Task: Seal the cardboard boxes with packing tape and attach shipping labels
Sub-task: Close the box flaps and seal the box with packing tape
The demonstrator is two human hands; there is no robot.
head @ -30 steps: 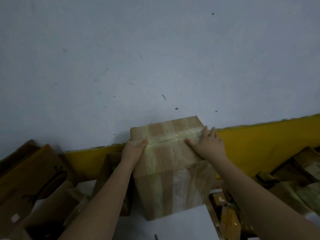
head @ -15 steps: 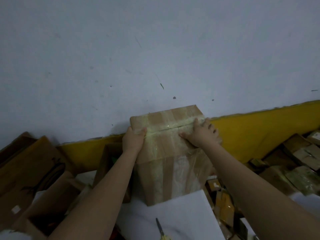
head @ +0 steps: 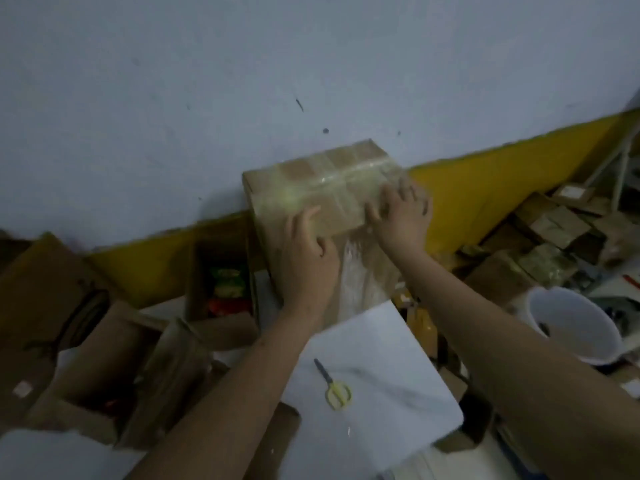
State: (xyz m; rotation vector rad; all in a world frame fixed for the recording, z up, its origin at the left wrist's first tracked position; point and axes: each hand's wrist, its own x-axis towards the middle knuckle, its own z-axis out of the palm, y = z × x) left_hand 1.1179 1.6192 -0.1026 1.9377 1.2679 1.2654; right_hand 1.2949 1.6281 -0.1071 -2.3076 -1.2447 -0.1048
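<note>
A tall cardboard box (head: 311,181) stands at the far edge of the white table (head: 381,375), against the wall. Clear packing tape runs across its top and down its front. My left hand (head: 308,261) lies on the upper front face, thumb reaching up over the top edge, fingers bent against the taped cardboard. My right hand (head: 401,216) rests with spread fingers on the right part of the top, at the near right corner. Neither hand holds anything. No tape roll or shipping label shows.
Yellow-handled scissors (head: 334,388) lie on the table near me. An open carton of colourful packets (head: 225,289) sits left of the box, with larger open cartons (head: 86,341) further left. To the right are a white bucket (head: 575,327) and several small parcels (head: 554,226).
My left hand has slid from the box's top left corner to the middle of its front upper edge. My right hand stays on the top right. The view has tipped down, showing the scissors.
</note>
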